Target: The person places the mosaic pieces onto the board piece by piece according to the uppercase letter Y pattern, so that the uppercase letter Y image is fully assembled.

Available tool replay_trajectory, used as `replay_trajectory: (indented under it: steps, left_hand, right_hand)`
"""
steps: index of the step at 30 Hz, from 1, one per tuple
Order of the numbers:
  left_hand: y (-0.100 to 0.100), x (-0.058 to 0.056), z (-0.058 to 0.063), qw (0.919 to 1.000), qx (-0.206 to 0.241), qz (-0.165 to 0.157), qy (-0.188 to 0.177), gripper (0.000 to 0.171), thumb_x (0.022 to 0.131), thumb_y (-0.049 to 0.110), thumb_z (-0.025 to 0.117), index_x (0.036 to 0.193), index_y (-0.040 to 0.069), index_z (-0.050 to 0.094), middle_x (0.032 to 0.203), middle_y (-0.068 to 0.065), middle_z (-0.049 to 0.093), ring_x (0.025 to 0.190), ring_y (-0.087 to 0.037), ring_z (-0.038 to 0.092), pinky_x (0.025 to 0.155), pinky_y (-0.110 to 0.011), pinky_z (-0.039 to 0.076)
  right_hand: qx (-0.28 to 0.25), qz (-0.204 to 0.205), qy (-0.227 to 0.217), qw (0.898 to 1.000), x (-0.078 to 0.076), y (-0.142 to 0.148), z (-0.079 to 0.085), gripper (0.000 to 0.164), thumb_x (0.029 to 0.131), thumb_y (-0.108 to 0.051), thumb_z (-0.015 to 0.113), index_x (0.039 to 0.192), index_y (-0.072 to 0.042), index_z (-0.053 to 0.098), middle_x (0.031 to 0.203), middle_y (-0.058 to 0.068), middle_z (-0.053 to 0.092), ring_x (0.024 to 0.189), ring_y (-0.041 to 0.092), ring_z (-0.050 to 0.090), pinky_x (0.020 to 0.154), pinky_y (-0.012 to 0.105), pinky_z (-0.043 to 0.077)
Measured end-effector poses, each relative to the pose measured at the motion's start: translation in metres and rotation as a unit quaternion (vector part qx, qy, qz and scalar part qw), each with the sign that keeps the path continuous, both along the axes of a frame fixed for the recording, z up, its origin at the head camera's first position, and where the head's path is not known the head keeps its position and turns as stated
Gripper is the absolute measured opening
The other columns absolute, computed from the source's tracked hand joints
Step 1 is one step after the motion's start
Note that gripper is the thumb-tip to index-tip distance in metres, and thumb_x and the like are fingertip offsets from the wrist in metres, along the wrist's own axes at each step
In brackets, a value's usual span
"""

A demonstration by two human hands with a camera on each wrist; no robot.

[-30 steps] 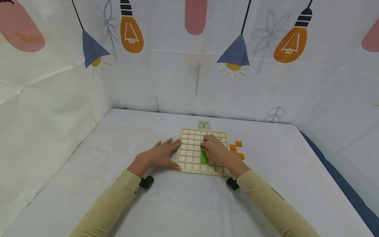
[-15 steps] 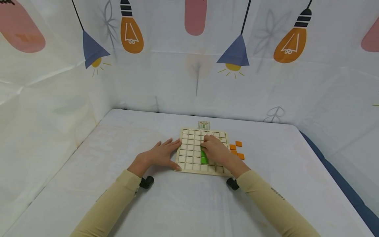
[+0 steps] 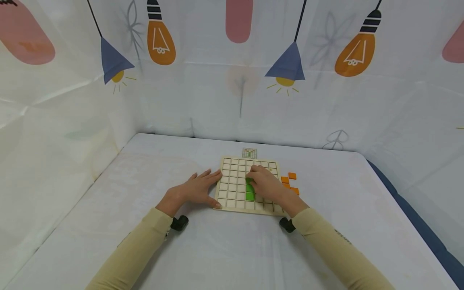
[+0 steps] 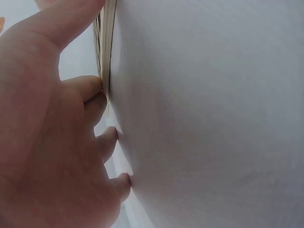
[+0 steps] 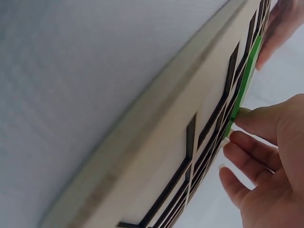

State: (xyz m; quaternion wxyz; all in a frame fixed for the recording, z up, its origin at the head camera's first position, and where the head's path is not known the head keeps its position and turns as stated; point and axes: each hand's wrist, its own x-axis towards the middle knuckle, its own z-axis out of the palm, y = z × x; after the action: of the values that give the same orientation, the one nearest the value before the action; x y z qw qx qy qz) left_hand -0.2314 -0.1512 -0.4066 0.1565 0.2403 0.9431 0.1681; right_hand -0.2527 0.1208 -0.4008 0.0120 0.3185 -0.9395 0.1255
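Note:
A pale wooden grid board (image 3: 232,180) lies on the table, with green tiles (image 3: 250,195) in a column of its cells. At its left edge my left hand (image 3: 195,189) rests with fingers spread; in the left wrist view, thumb and index finger touch the board's side (image 4: 108,42). Over the column's far end, my right hand (image 3: 267,184) has curled fingers. The right wrist view has its thumb (image 5: 259,121) and index finger pinching the end of the green strip (image 5: 244,80). Fingers partly hide that topmost tile in the head view.
Several loose orange tiles (image 3: 285,180) lie on the table just right of the board. A small card with a coloured grid pattern (image 3: 249,153) sits behind it. Printed white cloth (image 3: 217,100) hangs beyond the table's far edge.
My right hand and forearm have shifted very slightly to the right, baring a little more green. The left hand and the board have stayed put.

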Motion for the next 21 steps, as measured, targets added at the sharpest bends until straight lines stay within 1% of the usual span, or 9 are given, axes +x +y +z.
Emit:
replay_trajectory:
  steps: [11, 15, 21]
  left_hand:
    - [0.0000, 0.0009, 0.0006, 1.0000, -0.002, 0.001, -0.001, 0.112, 0.076, 0.065, 0.075, 0.161, 0.020, 0.017, 0.169, 0.004, 0.012, 0.157, -0.029, 0.005, 0.122, -0.065, 0.007]
    - [0.0001, 0.0008, 0.0006, 1.0000, -0.001, 0.001, -0.002, 0.112, 0.076, 0.065, 0.075, 0.161, 0.020, 0.017, 0.169, 0.004, 0.012, 0.157, -0.029, 0.004, 0.122, -0.065, 0.007]
    - [0.0001, 0.0018, 0.0013, 1.0000, -0.002, 0.002, -0.004, 0.112, 0.077, 0.064, 0.076, 0.161, 0.020, 0.017, 0.169, 0.004, 0.011, 0.157, -0.029, 0.004, 0.122, -0.065, 0.007]
  right_hand:
    - [0.005, 0.005, 0.005, 1.000, 0.0009, 0.0011, 0.0011, 0.025, 0.097, -0.005, 0.062, 0.119, -0.005, 0.072, 0.101, 0.006, 0.060, 0.086, 0.017, 0.049, 0.076, 0.030, 0.047]
    - [0.004, 0.007, 0.010, 1.000, -0.0007, 0.0026, -0.0010, 0.025, 0.096, -0.005, 0.063, 0.119, -0.006, 0.072, 0.101, 0.006, 0.060, 0.086, 0.017, 0.049, 0.076, 0.030, 0.046]
    - [-0.013, 0.013, 0.015, 1.000, -0.0029, 0.0092, -0.0048, 0.025, 0.094, -0.003, 0.064, 0.117, -0.006, 0.073, 0.102, 0.004, 0.062, 0.087, 0.015, 0.052, 0.078, 0.030, 0.050]
